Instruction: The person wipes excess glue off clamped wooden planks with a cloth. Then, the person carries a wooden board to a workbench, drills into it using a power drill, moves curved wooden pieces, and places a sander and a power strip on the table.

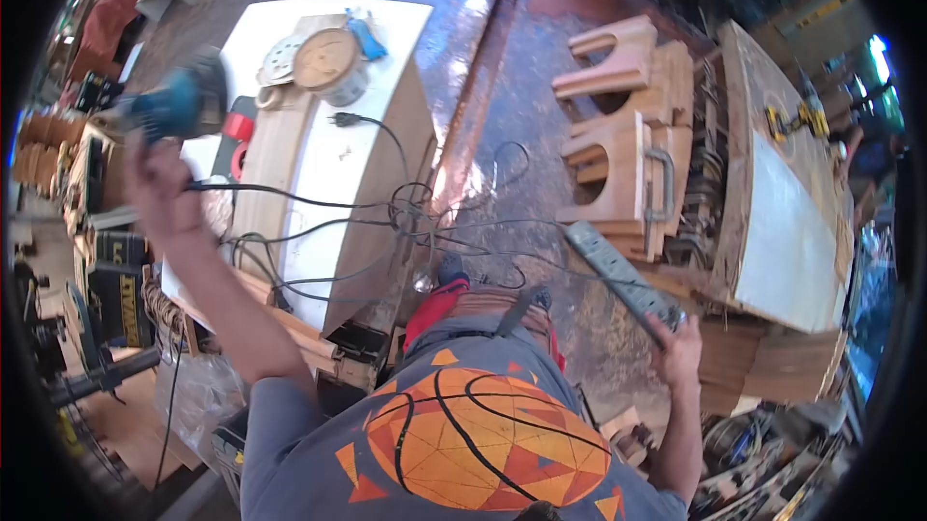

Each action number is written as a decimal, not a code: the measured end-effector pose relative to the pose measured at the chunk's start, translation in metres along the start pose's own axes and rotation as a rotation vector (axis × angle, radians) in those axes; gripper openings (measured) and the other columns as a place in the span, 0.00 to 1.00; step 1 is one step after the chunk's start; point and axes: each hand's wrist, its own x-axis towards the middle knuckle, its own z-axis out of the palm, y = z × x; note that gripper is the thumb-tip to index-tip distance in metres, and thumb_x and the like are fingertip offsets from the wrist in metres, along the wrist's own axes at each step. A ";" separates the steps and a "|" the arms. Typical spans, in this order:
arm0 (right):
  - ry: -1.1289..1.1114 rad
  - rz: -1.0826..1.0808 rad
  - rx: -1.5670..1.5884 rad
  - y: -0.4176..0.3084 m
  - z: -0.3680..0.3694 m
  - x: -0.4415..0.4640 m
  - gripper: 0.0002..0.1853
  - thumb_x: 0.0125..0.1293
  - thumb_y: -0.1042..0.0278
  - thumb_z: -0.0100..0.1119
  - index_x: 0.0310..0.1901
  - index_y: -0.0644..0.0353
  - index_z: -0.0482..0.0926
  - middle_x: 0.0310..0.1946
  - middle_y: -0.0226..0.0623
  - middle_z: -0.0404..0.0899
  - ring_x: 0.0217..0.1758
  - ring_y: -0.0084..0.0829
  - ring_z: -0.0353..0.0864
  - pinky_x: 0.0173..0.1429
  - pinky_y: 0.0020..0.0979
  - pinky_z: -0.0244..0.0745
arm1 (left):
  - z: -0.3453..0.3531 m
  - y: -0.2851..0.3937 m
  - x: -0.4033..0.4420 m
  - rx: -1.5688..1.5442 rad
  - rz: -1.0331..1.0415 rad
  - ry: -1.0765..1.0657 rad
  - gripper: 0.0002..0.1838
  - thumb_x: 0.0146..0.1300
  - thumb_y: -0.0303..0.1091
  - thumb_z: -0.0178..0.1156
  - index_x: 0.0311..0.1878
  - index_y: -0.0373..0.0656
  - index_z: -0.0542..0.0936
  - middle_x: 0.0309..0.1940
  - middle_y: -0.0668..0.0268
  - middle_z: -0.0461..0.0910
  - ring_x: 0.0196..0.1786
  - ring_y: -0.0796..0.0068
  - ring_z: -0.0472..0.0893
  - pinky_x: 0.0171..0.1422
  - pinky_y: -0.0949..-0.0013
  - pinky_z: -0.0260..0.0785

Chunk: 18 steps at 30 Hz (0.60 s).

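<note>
My left hand [166, 188], raised on the left, is closed around a teal electric sander [188, 96]; motion blurs the tool and the fingers. Its black cord [290, 193] runs right from the hand into a tangle. On the right, my right hand [680, 352] grips the near end of a long grey power strip [618, 268], which slants up and left in front of the stacked wooden pieces. A loose plug [345, 119] lies on the white-topped workbench [333, 173].
On the workbench are a round tub [328, 62], a perforated sanding disc [280, 62] and a wooden board [273, 164]. Tangled cords [415, 207] hang off its right edge. Cut wooden pieces [613, 173] stand beside a second table [787, 231] holding a yellow drill [806, 120].
</note>
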 end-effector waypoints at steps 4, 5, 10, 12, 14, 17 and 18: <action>0.106 0.199 -0.098 0.050 0.001 -0.056 0.37 0.40 0.79 0.64 0.58 0.38 0.83 0.62 0.50 0.75 0.55 0.52 0.74 0.59 0.48 0.73 | 0.063 0.093 -0.041 -0.182 -0.150 -0.565 0.22 0.70 0.51 0.58 0.27 0.48 0.63 0.19 0.74 0.58 0.17 0.83 0.55 0.24 0.74 0.55; 0.201 0.227 -0.140 0.060 0.002 -0.071 0.37 0.40 0.79 0.64 0.58 0.39 0.83 0.62 0.50 0.75 0.56 0.52 0.74 0.59 0.48 0.73 | 0.095 0.108 -0.061 -0.193 -0.208 -0.732 0.30 0.68 0.60 0.60 0.21 0.53 0.60 0.16 0.76 0.56 0.17 0.83 0.53 0.26 0.73 0.56; 0.593 0.357 -0.338 0.143 -0.013 -0.150 0.35 0.50 0.84 0.63 0.62 0.41 0.81 0.62 0.50 0.76 0.55 0.52 0.76 0.57 0.47 0.73 | 0.165 0.139 -0.120 0.163 0.418 -0.849 0.27 0.77 0.48 0.51 0.21 0.53 0.56 0.15 0.77 0.48 0.14 0.82 0.48 0.18 0.75 0.41; 0.733 0.472 -0.450 0.168 -0.023 -0.177 0.33 0.57 0.80 0.67 0.64 0.41 0.79 0.62 0.50 0.76 0.57 0.53 0.76 0.58 0.48 0.73 | 0.190 0.114 -0.166 0.330 0.736 -0.523 0.27 0.77 0.50 0.51 0.21 0.54 0.56 0.15 0.78 0.48 0.13 0.84 0.47 0.15 0.76 0.39; 0.901 0.633 -0.488 0.204 -0.021 -0.210 0.32 0.59 0.79 0.67 0.65 0.42 0.78 0.63 0.49 0.76 0.58 0.52 0.76 0.58 0.48 0.73 | 0.194 0.102 -0.192 0.248 0.630 -0.605 0.27 0.77 0.50 0.52 0.21 0.55 0.56 0.15 0.78 0.47 0.13 0.84 0.45 0.14 0.77 0.38; 1.033 0.722 -0.439 0.246 -0.037 -0.239 0.28 0.63 0.75 0.67 0.66 0.48 0.77 0.59 0.50 0.78 0.53 0.47 0.80 0.52 0.43 0.76 | 0.183 0.083 -0.209 0.284 0.647 -0.500 0.27 0.75 0.50 0.55 0.21 0.56 0.56 0.13 0.79 0.45 0.12 0.84 0.45 0.12 0.78 0.40; 1.058 0.911 -0.242 0.265 -0.037 -0.249 0.27 0.63 0.73 0.66 0.66 0.50 0.77 0.55 0.51 0.80 0.50 0.45 0.81 0.50 0.41 0.76 | 0.153 0.091 -0.178 0.319 0.669 -0.392 0.16 0.74 0.38 0.53 0.29 0.46 0.65 0.20 0.76 0.54 0.19 0.82 0.56 0.20 0.76 0.48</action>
